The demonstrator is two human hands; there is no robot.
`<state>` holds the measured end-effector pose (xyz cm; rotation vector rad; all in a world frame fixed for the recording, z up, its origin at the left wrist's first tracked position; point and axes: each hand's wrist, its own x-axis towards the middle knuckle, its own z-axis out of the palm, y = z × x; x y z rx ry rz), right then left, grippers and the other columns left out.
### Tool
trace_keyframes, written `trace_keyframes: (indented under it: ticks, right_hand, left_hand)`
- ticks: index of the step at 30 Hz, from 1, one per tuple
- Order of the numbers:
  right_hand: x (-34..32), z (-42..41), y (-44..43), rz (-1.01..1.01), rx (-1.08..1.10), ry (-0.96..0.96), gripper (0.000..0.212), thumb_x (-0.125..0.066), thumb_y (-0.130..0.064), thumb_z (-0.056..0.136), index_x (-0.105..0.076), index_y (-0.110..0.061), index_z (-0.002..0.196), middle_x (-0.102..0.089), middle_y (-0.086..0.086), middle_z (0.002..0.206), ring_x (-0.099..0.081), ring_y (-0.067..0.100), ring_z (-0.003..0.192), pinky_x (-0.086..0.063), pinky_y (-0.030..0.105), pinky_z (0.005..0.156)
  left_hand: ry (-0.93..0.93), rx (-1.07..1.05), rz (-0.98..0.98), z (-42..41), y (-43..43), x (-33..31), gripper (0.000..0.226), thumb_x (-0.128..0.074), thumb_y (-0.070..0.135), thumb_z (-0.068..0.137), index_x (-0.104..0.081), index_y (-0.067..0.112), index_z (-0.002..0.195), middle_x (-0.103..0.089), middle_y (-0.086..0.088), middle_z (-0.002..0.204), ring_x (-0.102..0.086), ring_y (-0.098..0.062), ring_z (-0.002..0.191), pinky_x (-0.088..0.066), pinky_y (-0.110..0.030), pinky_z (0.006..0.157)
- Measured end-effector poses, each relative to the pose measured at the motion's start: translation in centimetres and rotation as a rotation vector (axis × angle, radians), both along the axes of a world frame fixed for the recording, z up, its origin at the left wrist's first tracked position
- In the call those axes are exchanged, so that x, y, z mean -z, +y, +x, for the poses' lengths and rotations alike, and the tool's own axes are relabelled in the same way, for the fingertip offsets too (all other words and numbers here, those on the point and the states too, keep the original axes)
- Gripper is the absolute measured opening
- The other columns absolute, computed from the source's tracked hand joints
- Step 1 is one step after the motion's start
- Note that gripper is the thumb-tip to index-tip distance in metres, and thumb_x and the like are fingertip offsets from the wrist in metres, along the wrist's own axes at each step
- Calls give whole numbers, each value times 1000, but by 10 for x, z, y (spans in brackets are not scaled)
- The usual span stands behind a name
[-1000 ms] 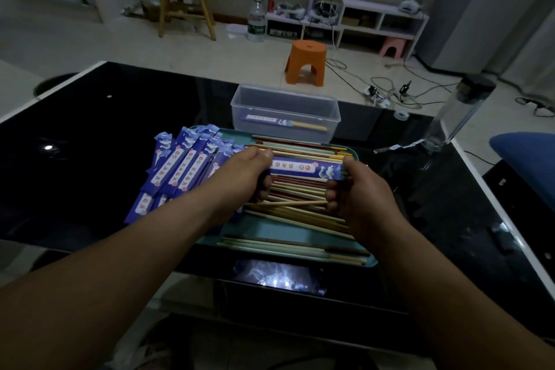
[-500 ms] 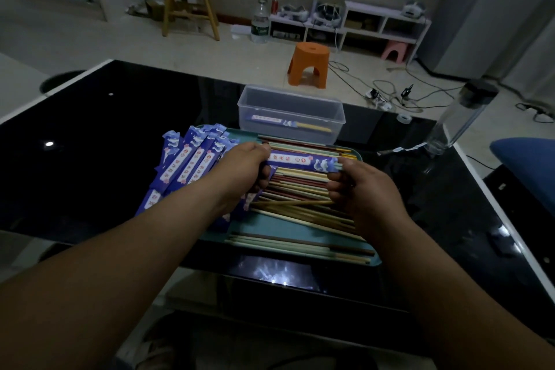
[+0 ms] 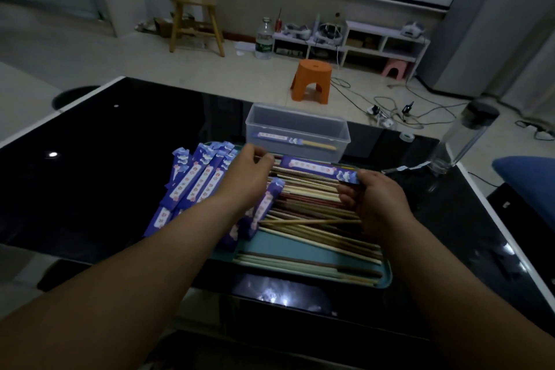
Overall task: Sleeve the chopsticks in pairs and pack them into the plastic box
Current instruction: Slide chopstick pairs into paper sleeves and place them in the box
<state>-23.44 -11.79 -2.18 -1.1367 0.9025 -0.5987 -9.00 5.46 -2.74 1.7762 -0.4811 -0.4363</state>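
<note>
A purple paper sleeve (image 3: 318,169) is held level above the teal tray (image 3: 288,246), just in front of the clear plastic box (image 3: 339,132). My right hand (image 3: 378,198) pinches its right end. My left hand (image 3: 247,177) pinches the thin chopstick ends (image 3: 277,159) that stick out of the sleeve's left end. One sleeved pair (image 3: 292,140) lies inside the box. Several loose chopsticks (image 3: 315,228) are piled on the tray. A fan of empty purple sleeves (image 3: 195,180) lies over the tray's left side.
The tray sits on a glossy black table (image 3: 120,159) with a white edge. A tall clear bottle (image 3: 462,141) with a dark cap and a tape roll (image 3: 407,137) stand at the far right. An orange stool (image 3: 313,79) and cables lie on the floor beyond.
Both hands have carried the sleeve up and farther from me, toward the box. My left hand has drawn slightly away from the sleeve's left end, baring chopstick ends.
</note>
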Motion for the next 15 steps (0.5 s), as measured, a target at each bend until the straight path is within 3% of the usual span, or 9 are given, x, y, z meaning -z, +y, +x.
trace_keyframes:
  ticks: [4, 7, 9, 13, 15]
  right_hand:
    - [-12, 37, -27, -29, 16, 52, 22, -43, -11, 107, -63, -8, 100, -71, 15, 85, -67, 18, 68, -56, 30, 65]
    - [-13, 75, -47, -76, 7, 111, 26, -42, -12, 104, -65, 0, 101, -68, 13, 71, -63, 14, 52, -53, 28, 52]
    - [-16, 102, -63, -125, 21, 137, 23, -41, -10, 104, -61, 1, 102, -61, 12, 65, -56, 14, 41, -45, 25, 43]
    - [-32, 146, -86, -234, 65, 233, 24, -41, -10, 106, -62, -1, 103, -67, 20, 89, -62, 20, 53, -46, 25, 45]
    - [-38, 160, -90, -270, 15, 311, 23, -42, -8, 106, -63, 1, 103, -71, 20, 89, -62, 18, 48, -46, 23, 42]
  left_hand:
    - [-33, 51, 13, 12, -3, 0, 23, -53, 30, 104, -59, 27, 127, -65, 4, 116, -61, -7, 92, -46, -27, 74]
    - [-90, 106, 59, 10, -8, 0, 30, -54, 26, 105, -58, 27, 134, -63, 10, 123, -58, 2, 101, -42, -15, 82]
    - [-94, 124, 69, 7, -12, 1, 30, -56, 28, 104, -59, 28, 134, -64, 9, 127, -60, -3, 107, -42, -22, 89]
    - [-108, 142, 104, 4, -12, 3, 25, -54, 30, 104, -60, 32, 129, -61, 18, 119, -57, 5, 104, -41, -25, 89]
    - [-113, 137, 114, 6, -10, 4, 26, -54, 30, 105, -60, 32, 130, -60, 20, 118, -55, 8, 103, -42, -25, 91]
